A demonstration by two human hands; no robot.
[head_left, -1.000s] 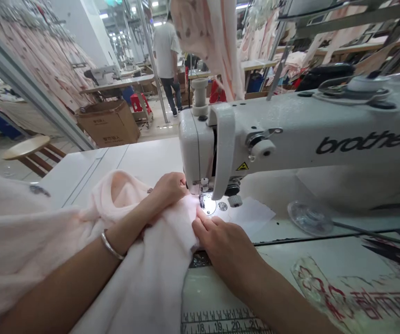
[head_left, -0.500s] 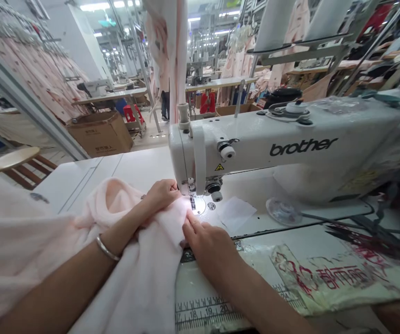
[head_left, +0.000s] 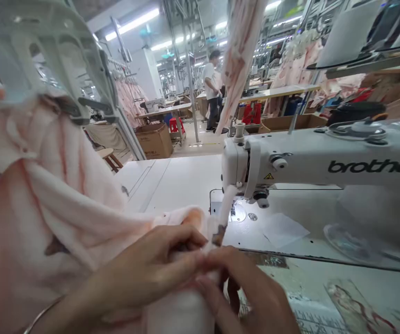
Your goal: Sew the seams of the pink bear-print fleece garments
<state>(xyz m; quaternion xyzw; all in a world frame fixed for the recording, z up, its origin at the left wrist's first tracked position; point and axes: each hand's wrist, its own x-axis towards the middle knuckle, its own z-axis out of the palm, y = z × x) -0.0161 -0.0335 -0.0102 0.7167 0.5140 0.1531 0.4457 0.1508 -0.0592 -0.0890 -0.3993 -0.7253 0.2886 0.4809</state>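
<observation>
A pale pink garment (head_left: pixel 92 195) with dark printed spots fills the left side and hangs over the table's front. My left hand (head_left: pixel 158 264) is closed on a fold of it, thumb and fingers pinching the cloth. Close against it, my right hand (head_left: pixel 244 287) also grips the garment between bent fingers, so the fingertips of both hands nearly meet. A narrow end of the fabric sticks up above them, in front of the needle area. Behind stands the white sewing machine (head_left: pixel 304 157), its lit needle plate (head_left: pixel 238 212) partly behind the cloth.
A white paper piece (head_left: pixel 285 232) and a clear plastic disc (head_left: pixel 347 241) lie on the machine bed. Along the front edge runs a ruler strip (head_left: pixel 314 320). A grey plastic hanger clamp (head_left: pixel 57 55) looms upper left. Farther off are a cardboard box (head_left: pixel 154 140) and a standing person (head_left: pixel 212 88).
Both hands have drawn the garment off the needle plate, toward me. They now meet on the cloth. The view has swung left, bringing the hanger clamp and a distant person into sight.
</observation>
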